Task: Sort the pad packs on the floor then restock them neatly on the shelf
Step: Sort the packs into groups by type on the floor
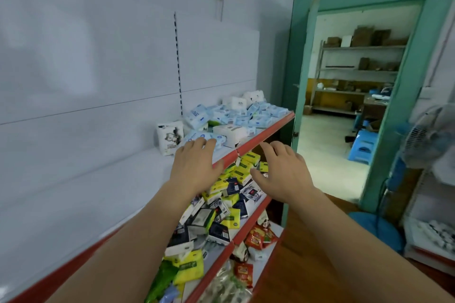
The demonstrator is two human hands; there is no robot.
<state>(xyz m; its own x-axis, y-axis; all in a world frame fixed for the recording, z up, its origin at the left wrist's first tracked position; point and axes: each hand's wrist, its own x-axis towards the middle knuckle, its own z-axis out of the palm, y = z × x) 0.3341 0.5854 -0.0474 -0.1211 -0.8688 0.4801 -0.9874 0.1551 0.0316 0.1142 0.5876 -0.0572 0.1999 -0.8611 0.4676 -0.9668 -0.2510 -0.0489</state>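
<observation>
Your left hand (194, 167) lies flat, fingers straight, on the top shelf (266, 130), fingertips touching blue pad packs (236, 118) heaped toward 1 o'clock. Your right hand (283, 170) hovers at 3 o'clock, fingers spread, holding nothing.

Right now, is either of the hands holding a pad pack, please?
No, the left hand and right hand both reach toward the top shelf with fingers spread, gripping nothing.
</observation>
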